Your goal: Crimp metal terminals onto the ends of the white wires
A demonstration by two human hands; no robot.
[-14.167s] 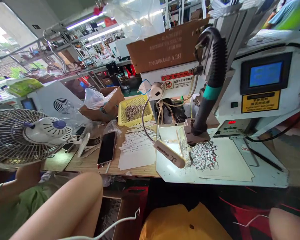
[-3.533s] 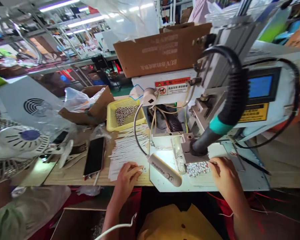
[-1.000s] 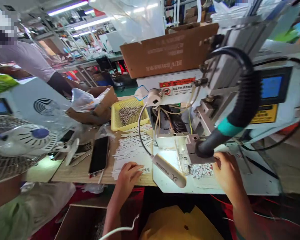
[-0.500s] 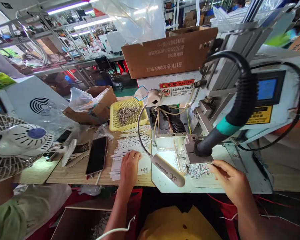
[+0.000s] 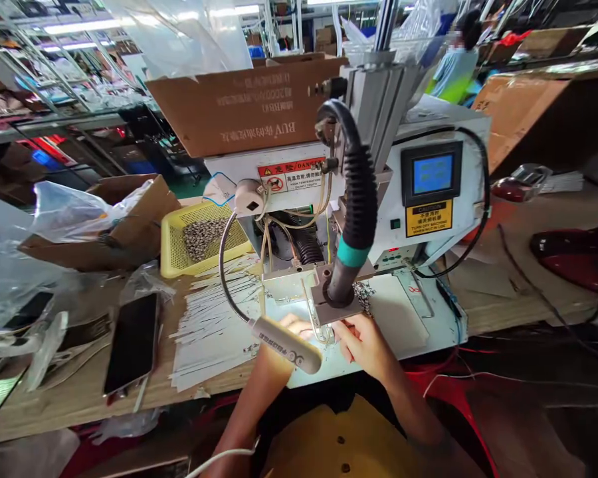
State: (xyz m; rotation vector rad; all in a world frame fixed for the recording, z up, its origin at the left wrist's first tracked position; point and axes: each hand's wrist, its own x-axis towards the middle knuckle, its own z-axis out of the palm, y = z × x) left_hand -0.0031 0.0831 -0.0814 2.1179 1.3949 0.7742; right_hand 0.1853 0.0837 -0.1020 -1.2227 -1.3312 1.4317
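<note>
My left hand (image 5: 284,342) is on the machine's white base, partly behind the lamp head (image 5: 292,346); its fingers reach toward the metal head (image 5: 336,309), and what they hold is hidden. Just right of it, my right hand (image 5: 361,338) has its fingers bent together under the edge of the metal head, around something too small to make out. Small silvery pieces (image 5: 363,297) lie in a pile behind my right hand. White paper strips (image 5: 219,305) are spread on the table to the left.
A yellow basket (image 5: 172,255) of small metal parts stands behind the strips. A black phone (image 5: 132,342) and an open cardboard box (image 5: 139,232) are on the left. The machine's screen (image 5: 432,174) is lit. A red object (image 5: 578,255) is at the far right.
My view has turned to the right. My left hand has left the paper strips and my right hand has left the pile's right side; both have come together beneath the metal head.
</note>
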